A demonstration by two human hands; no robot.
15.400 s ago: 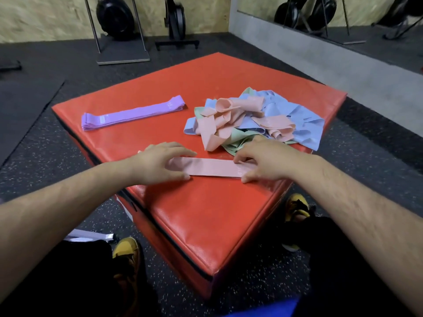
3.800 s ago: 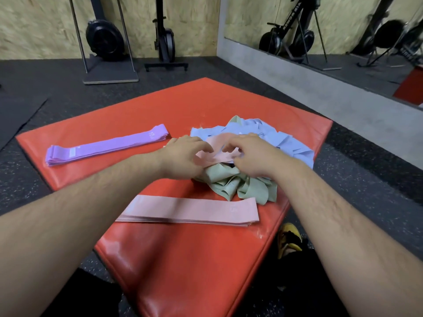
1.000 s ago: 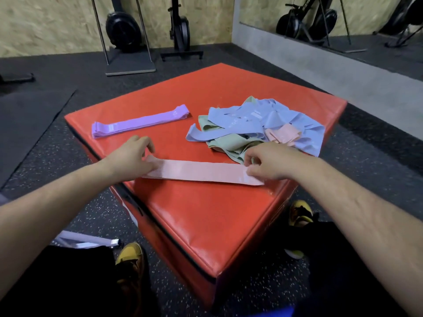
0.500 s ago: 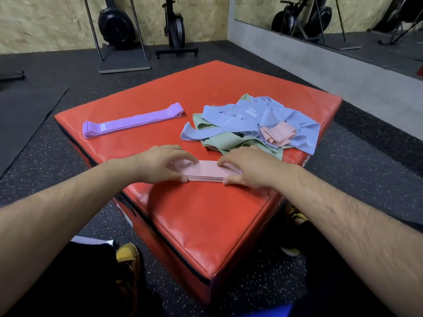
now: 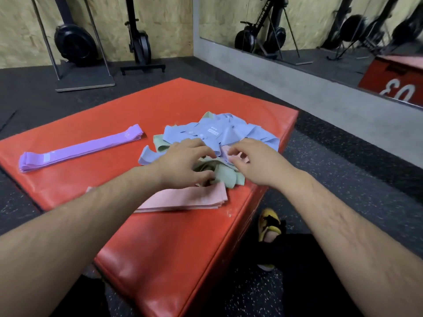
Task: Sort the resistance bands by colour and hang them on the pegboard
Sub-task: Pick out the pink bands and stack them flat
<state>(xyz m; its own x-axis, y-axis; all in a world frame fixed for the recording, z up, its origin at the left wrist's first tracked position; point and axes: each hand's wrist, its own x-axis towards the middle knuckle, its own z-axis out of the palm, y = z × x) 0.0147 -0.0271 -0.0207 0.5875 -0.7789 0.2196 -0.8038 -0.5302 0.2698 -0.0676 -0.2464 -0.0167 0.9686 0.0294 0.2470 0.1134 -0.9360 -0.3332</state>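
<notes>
On the red padded box [image 5: 183, 104] lie a flat stack of purple bands [image 5: 80, 148] at the left and a flat stack of pink bands [image 5: 187, 199] near the front edge. A mixed heap sits toward the right, blue bands [image 5: 219, 131] on top and green bands [image 5: 226, 177] below. My left hand [image 5: 183, 163] rests on the heap's near side with spread fingers touching green bands. Beside it, my right hand [image 5: 254, 161] pinches a small crumpled pink band [image 5: 225, 149] in the heap. No pegboard is in view.
Upright rowing machines [image 5: 73, 42] stand against the plywood wall behind the box. A wall mirror [image 5: 320, 30] runs along the right above a grey ledge. My yellow shoe [image 5: 269, 223] is on the dark rubber floor by the box's right side.
Both hands left the pink stack near the front edge and moved forward into the mixed heap. The head view swung up and to the right.
</notes>
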